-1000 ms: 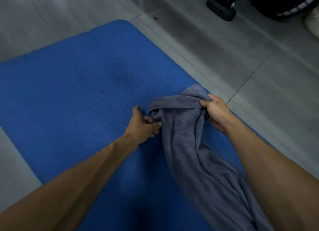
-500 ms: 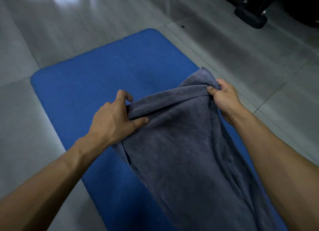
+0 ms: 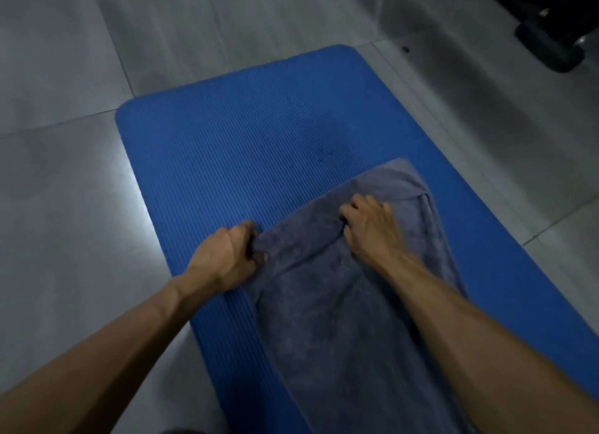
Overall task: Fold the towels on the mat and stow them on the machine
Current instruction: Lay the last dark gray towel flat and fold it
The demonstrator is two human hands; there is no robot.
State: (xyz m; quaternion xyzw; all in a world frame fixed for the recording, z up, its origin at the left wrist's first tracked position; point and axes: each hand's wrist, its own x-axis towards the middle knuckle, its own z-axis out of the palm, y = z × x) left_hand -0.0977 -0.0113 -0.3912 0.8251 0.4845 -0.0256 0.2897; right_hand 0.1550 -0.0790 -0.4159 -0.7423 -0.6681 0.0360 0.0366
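The grey towel (image 3: 350,304), half a second ago lifted, now lies spread along the blue mat (image 3: 233,161). The left hand (image 3: 227,255) grips its near-left corner; the right hand (image 3: 369,229) pinches a fold further in. Folding is likely just starting. No containers in view.

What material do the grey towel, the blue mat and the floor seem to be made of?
Towel: probably terry or microfibre cloth, matte; it shows a fuzzy nap and soft creases where the hands grip it.
Mat: likely foam or rubber, matte; fine parallel ribs and rounded corners.
Floor: looks like large stone or ceramic tiles, semi-glossy; thin joint lines and a bright light reflection.
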